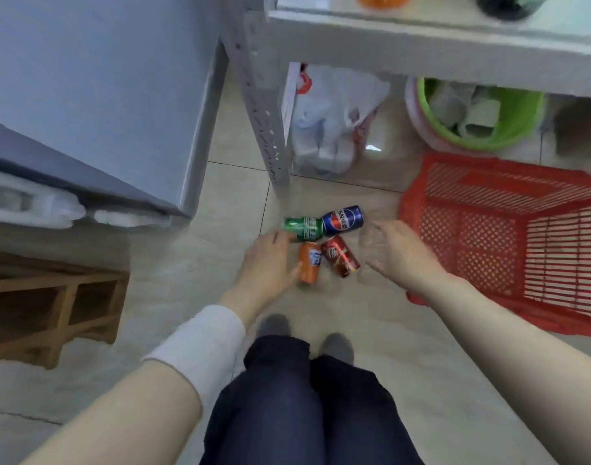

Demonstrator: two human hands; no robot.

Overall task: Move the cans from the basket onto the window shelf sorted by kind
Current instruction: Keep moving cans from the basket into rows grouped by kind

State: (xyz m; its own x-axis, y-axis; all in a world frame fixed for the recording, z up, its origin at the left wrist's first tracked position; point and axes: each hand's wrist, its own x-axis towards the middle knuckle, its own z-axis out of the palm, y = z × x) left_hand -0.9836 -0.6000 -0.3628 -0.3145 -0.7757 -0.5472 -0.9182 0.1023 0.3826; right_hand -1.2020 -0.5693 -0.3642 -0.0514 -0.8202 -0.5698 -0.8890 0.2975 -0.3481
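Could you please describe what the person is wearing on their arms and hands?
A white fabric cuff wraps the left forearm just above the wrist; the right forearm is bare. The left grip and right grip are bare hands, with no gloves, rings or watch visible.

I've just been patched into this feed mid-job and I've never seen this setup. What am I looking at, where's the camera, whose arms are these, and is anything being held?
There is no machine here. A single camera sits on a person's head and looks down past their knees at their two bare hands. Four cans lie on their sides on the tiled floor: a green can, a blue can, an orange can and a red can. The red basket appears tipped over at the right. The left hand reaches beside the green and orange cans, and the right hand, blurred, hovers open. Neither plainly grips anything.
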